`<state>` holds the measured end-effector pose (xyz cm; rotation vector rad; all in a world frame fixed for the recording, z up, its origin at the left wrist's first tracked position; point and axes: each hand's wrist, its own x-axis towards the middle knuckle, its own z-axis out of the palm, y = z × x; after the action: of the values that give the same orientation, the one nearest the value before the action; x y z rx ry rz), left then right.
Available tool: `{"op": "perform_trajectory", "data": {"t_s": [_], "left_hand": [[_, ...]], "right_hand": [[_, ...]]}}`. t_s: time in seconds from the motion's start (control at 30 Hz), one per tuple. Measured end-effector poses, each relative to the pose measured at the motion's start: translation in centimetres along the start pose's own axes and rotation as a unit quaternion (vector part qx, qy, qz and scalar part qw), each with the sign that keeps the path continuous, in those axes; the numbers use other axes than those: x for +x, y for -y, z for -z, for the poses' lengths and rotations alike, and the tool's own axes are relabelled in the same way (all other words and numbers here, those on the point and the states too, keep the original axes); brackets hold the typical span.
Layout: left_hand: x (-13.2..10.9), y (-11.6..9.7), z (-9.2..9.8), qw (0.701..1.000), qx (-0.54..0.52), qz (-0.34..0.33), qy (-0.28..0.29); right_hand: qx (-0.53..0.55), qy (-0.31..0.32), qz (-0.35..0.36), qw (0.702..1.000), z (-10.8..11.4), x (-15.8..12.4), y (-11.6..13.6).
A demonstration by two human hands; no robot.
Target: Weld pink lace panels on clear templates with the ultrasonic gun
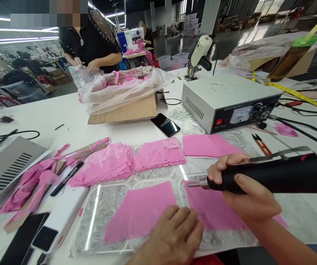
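Note:
My right hand is closed around a black handheld cutting tool, whose metal tip points left over a pink fabric piece. My left hand lies flat, fingers together, on the seam between that piece and another pink fabric piece. Both pieces rest on a clear glass plate with a silvery patterned underside. Stacks of pink lace lie just beyond the plate.
A white power unit with a meter stands at the right back, cables trailing right. A phone, a cardboard box of pink goods in plastic, orange snips and a grey machine surround the work. A person in black stands across the table.

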<state>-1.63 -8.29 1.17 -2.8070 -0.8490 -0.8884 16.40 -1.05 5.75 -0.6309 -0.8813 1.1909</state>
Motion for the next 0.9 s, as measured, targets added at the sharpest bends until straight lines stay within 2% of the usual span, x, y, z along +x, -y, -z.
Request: {"op": "perform_trajectory", "data": {"t_s": [0.1, 0.17, 0.33, 0.43, 0.6, 0.9], "left_hand": [[-0.3, -0.1, 0.6, 0.998, -0.009, -0.045, 0.046], [-0.5, -0.3, 0.5, 0.998, -0.01, -0.048, 0.037], [-1.0, -0.3, -1.0, 0.998, 0.038, 0.047, -0.002], [-1.2, -0.1, -1.3, 0.996, 0.05, 0.069, -0.01], [-0.9, 0.3, -0.7, 0.994, 0.066, 0.066, 0.053], [-0.9, 0.5, -0.9, 0.991, 0.062, 0.075, 0.095]], "right_hand": [[-0.008, 0.009, -0.014, 1.0, -0.2, -0.2, -0.2], [-0.017, 0.01, -0.019, 1.0, -0.2, -0.2, -0.4], [-0.019, 0.004, -0.004, 1.0, 0.0, 0.1, -0.9], [-0.012, 0.0, 0.009, 1.0, 0.3, 0.2, -1.1], [-0.004, 0.001, 0.03, 1.0, 0.2, 0.4, -1.3], [-0.011, 0.022, 0.037, 0.999, 0.6, 0.6, -1.8]]}}
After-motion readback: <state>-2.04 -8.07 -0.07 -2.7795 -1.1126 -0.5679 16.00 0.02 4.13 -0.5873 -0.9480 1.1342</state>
